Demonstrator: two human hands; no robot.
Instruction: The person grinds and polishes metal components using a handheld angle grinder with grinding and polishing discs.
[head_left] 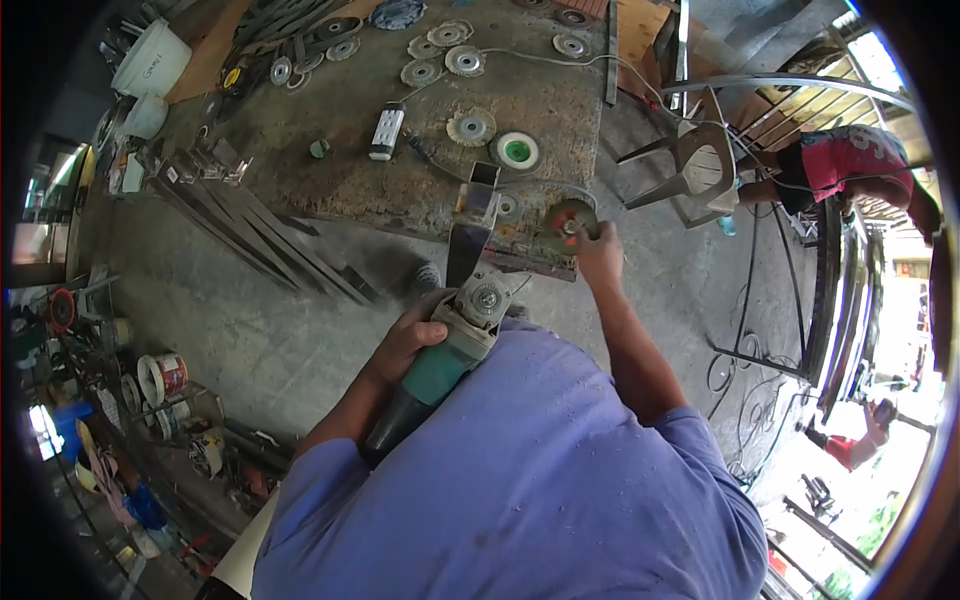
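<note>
My left hand [410, 335] is wrapped round a green angle grinder [436, 372], its thumb across the gear head. The grinder lies against my shirt with its bare spindle facing up and no disc on it. In my right hand [600, 254] is a thin dark grinding disc [560, 222] with a red centre, pinched at its edge over the front corner of the worktable [350, 195]. Close by on the tabletop sit a white disc with a green centre [517, 152] and a worn flap disc [471, 127]. An upright metal piece [470, 232] stands at the table's front edge.
A white power strip [387, 132] lies on the table among several worn discs. Metal bars [260, 235] lean at the left. A plastic chair [700, 160] stands right, near a bent-over person in a red shirt [855, 165]. Cables [755, 370] run across the floor.
</note>
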